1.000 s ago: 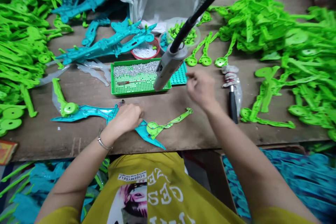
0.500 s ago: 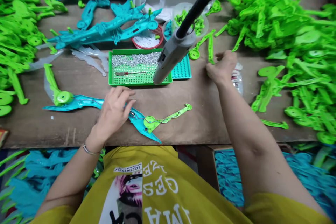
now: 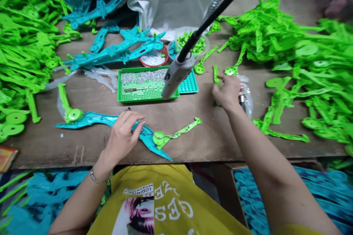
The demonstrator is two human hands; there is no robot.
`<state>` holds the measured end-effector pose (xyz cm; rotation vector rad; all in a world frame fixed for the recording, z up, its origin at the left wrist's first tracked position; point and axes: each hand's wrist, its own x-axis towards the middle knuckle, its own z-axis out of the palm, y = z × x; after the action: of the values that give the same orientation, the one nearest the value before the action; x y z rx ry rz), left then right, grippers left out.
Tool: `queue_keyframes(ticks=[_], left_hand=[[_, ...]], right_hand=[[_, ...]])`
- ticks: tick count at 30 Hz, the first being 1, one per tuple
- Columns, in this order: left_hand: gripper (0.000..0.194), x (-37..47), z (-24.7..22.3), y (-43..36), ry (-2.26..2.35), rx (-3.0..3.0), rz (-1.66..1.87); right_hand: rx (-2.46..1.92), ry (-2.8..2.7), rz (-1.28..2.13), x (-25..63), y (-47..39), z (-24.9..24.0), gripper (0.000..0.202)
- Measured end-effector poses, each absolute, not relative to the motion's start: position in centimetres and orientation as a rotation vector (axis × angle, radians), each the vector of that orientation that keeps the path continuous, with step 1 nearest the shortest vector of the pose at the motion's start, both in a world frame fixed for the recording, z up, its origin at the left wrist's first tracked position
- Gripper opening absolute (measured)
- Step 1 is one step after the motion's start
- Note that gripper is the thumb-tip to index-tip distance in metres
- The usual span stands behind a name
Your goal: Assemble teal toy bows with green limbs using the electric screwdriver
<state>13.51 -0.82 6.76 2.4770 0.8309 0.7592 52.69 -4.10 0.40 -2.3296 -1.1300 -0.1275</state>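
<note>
While right hand pinched slim bright-green plastic arm | long axis ran fore-aft past fingertips | left hand lay farther, loosely open

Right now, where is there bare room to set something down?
Between the green tray and the blue piece under the left hand; also nearer the person than that piece's left end, beside a white scrap. Green heaps crowd both sides.
</note>
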Motion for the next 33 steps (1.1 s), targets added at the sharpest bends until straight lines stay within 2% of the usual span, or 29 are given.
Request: queue_keyframes(ticks=[5,8,10,13,17,20,23,25,27,30,33], left_hand=[[0.013,11.3,6.9,2.2,1.083,2.517,0.781],[0.022,9.9,6.7,7.8,1.353,2.649,0.499],[0.026,9.2,6.6,11.7,1.351,2.704,0.312],[0.023,8.6,6.3,15.8,1.324,2.701,0.252],[0.028,7.7,6.0,18.1,1.116,2.724,0.160],[0.028,6.8,6.5,18.3,1.024,2.731,0.127],[0.028,6.7,8.0,15.9,1.044,2.765,0.244],[0.031,7.3,9.3,12.2,1.105,2.681,0.555],[0.030,8.8,10.2,7.2,1.024,2.412,0.717],[0.019,12.4,10.0,-0.1,0.720,2.009,0.484],[0.023,16.1,8.0,-5.3,0.568,1.807,0.404]], right_hand=[[-2.107,-1.247,-0.056,50.5,2.0,5.3,0.021],[-1.990,-1.321,-0.066,47.5,4.2,8.0,0.016],[-1.899,-1.358,-0.082,45.6,4.3,8.9,0.015],[-1.794,-1.362,-0.177,44.1,2.8,8.8,0.012],[-1.807,-1.239,-0.269,45.1,-1.5,7.6,0.012],[-1.875,-1.124,-0.281,46.3,-5.4,6.7,0.013],[-1.826,-0.967,-0.299,45.7,-9.1,6.3,0.011],[-1.778,-0.844,-0.145,43.8,-11.3,6.4,0.011],[-1.751,-0.788,0.292,41.0,-13.2,6.7,0.011],[-1.512,-0.770,1.049,36.5,-15.6,7.2,0.023],[-1.284,-0.675,1.381,33.8,-17.3,7.0,0.032]])
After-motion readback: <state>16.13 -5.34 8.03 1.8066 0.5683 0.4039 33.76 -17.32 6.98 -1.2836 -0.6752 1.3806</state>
